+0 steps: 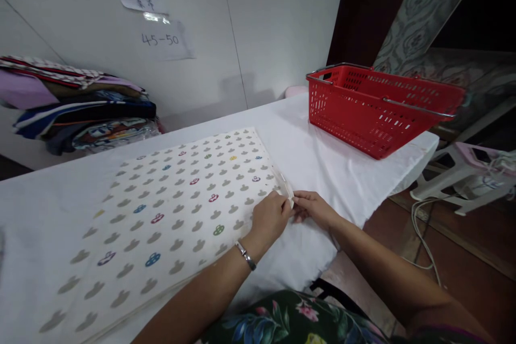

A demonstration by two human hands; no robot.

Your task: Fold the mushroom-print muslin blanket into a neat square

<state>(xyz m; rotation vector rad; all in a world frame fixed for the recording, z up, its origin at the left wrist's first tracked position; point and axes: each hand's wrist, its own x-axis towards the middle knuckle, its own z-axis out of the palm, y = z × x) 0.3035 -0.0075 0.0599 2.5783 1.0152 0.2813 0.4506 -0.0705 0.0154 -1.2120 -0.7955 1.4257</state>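
A folded cream cloth printed with rows of grey and coloured shapes lies flat on the white-covered table. My left hand and my right hand meet at the cloth's right edge near its front corner. Both pinch the thin white edge strip there, fingers closed on it. A metal bracelet sits on my left wrist.
A red plastic shopping basket stands at the table's far right end. A stack of folded fabrics rests against the wall at back left. Paper notes hang on the wall. A white stool and cables lie on the floor at right.
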